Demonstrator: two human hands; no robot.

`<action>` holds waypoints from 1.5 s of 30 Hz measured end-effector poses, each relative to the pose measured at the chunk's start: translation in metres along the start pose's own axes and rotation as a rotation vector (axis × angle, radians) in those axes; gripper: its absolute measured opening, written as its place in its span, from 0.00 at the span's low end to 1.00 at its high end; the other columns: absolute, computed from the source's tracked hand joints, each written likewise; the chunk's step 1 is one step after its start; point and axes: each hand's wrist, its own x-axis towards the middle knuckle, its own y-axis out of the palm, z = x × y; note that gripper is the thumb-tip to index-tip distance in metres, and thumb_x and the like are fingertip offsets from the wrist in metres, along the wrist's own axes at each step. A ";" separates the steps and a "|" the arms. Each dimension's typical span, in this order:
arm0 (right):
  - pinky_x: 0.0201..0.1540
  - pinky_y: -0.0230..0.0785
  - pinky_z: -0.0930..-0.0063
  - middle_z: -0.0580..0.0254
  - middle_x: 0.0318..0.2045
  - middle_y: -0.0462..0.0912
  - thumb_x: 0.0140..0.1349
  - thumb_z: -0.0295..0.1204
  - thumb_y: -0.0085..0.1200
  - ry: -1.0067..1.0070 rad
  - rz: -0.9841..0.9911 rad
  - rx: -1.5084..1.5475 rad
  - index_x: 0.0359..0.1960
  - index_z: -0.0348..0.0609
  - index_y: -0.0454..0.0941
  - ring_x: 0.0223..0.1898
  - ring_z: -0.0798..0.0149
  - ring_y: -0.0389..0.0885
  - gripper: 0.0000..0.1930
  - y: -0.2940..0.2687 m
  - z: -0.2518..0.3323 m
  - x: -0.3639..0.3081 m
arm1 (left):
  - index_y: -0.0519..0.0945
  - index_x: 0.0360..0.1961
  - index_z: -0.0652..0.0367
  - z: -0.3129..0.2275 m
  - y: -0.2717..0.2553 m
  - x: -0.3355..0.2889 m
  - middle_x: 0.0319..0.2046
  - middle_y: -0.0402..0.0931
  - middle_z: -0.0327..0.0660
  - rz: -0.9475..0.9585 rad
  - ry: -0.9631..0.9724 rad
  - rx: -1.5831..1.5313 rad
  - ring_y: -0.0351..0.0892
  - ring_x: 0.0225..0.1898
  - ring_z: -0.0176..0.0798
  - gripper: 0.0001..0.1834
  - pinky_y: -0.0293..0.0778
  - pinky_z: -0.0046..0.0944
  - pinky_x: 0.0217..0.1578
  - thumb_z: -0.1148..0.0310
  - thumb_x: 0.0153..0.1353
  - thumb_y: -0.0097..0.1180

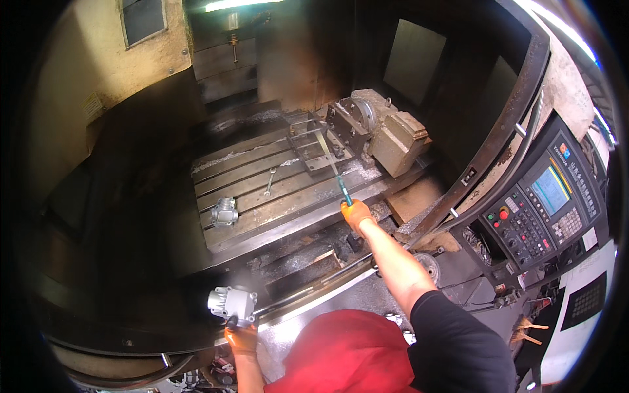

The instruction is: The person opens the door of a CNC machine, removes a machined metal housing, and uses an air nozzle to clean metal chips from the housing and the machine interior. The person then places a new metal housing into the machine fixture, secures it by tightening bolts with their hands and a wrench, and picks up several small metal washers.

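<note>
My left hand gripped a metal part before the bed's front edge, while my right hand, closed around a green stick, seemingly worked over the frame, next needing careful aim.

head-worn fisheye view, facing down and forward, slotted machine table near, mid-view

A bright lamp glows beside a stained cream wall with a window.

Grey ribbed metal casting in L hand, tilted. Long thin tool, teal hdl in R hand, pale shaft pointing fwd, slightly L.
</note>
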 end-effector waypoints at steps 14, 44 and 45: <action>0.32 0.61 0.72 0.75 0.25 0.71 0.68 0.42 0.53 -0.202 0.520 0.331 0.48 0.42 0.76 0.29 0.74 0.64 0.17 -0.010 0.001 -0.063 | 0.75 0.57 0.50 -0.047 -0.002 0.056 0.54 0.79 0.39 -0.095 -0.007 0.018 0.79 0.52 0.47 0.24 0.77 0.48 0.46 0.51 0.64 0.51; 0.35 0.73 0.61 0.52 0.27 0.83 0.64 0.51 0.51 -0.322 0.904 -0.279 0.43 0.38 0.80 0.30 0.56 0.83 0.25 -0.033 0.105 -0.219 | 0.79 0.52 0.48 -0.121 0.044 0.148 0.46 0.81 0.35 0.037 0.141 -0.048 0.81 0.41 0.45 0.22 0.76 0.42 0.28 0.56 0.56 0.51; 0.36 0.73 0.61 0.52 0.28 0.84 0.64 0.52 0.51 -0.297 0.944 -0.313 0.43 0.38 0.80 0.31 0.56 0.83 0.26 -0.034 0.102 -0.217 | 0.79 0.53 0.46 -0.135 0.021 0.151 0.48 0.80 0.36 0.082 0.125 -0.073 0.80 0.43 0.45 0.20 0.77 0.44 0.33 0.60 0.58 0.53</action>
